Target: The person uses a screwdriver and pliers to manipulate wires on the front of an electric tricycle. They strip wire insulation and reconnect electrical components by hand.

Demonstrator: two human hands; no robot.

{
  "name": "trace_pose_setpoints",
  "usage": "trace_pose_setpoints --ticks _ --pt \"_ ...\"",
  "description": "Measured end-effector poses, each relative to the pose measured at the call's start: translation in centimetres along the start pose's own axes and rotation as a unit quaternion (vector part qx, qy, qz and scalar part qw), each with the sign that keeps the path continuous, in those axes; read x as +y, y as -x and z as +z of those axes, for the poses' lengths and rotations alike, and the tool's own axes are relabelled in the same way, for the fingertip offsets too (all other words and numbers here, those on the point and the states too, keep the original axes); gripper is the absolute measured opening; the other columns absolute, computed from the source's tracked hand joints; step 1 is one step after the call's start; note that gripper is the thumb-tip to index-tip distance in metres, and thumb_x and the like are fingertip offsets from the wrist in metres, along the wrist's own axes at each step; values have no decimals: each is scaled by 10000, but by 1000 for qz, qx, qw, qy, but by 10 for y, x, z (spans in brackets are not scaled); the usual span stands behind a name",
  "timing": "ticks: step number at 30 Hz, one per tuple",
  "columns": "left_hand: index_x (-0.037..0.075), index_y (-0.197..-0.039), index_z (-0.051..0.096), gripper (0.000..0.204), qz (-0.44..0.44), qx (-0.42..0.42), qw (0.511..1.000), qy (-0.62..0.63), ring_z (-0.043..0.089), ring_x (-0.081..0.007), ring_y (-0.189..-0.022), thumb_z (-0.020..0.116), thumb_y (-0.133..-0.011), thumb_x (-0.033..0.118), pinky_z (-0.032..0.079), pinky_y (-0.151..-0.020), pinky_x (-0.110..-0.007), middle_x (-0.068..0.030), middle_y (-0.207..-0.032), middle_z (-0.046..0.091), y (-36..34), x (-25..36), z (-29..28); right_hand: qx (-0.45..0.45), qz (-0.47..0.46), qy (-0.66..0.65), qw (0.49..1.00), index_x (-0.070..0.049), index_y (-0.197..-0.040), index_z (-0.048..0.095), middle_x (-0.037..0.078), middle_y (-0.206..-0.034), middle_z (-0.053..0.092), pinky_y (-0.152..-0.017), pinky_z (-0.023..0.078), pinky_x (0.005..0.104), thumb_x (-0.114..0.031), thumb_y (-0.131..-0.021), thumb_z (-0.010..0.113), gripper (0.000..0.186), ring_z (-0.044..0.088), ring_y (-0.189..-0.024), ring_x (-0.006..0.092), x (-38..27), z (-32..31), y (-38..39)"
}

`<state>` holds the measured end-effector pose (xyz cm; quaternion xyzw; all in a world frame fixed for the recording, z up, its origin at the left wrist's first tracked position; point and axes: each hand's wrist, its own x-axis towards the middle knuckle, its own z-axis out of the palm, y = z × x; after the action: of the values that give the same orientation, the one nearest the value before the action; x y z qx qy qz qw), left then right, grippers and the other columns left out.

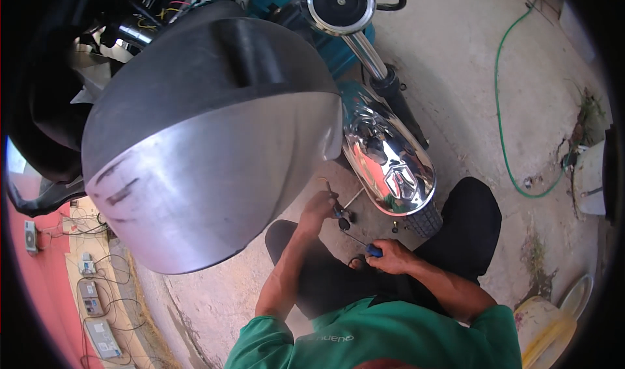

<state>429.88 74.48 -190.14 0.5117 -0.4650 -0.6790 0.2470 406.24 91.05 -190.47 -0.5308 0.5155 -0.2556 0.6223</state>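
Note:
My right hand is closed round the blue handle of a screwdriver. Its thin shaft slants up and left toward a small dark part with a round black end. The fingers of my left hand are closed on that part; its exact kind is too small to make out. Both hands are low between my bent knees, just left of a motorbike's chrome front mudguard. Below the mudguard shows the tyre. A small bolt-like piece is on the ground near it.
A large silver and black curved shell fills the upper left, close to my left arm. The fork rises above the mudguard. A green hose curves over the concrete at right, near white buckets. Wired electrical boxes stand lower left.

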Motion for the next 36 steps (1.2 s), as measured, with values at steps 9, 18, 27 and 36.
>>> trace_pose_setpoints --ticks 9,18,27,36 --pt "83 -1284 550 445 -19 -7 965 262 586 -253 -827 639 -974 390 499 -758 -417 -102 -988 613 40 16 14 -98 40 -77 991 18 -964 640 103 -740 688 -668 530 353 -410 -860 795 466 667 -662 190 -3 2 8" --pt "36 -1385 501 438 -48 18 990 133 597 -218 -800 571 -1013 257 489 -675 -319 -121 -1100 634 72 57 33 -83 -11 -98 992 15 -1032 673 99 -770 684 -675 521 343 -240 -864 757 317 649 -687 169 -15 -10 17" --pt "-3 -1434 468 442 -39 23 999 11 600 -138 -741 541 -1007 83 492 -678 -270 -90 -1038 691 98 71 47 -86 -15 -100 991 -26 -944 659 41 -750 660 -652 501 323 -240 -866 768 253 614 -694 126 -14 -8 17" --pt "9 -1387 521 436 83 33 996 -30 549 -141 -680 604 -962 59 438 -580 -255 -98 -927 642 112 94 41 -127 -38 -163 978 -26 -959 656 21 -751 655 -612 490 281 -219 -894 769 233 605 -667 93 -7 -5 20"
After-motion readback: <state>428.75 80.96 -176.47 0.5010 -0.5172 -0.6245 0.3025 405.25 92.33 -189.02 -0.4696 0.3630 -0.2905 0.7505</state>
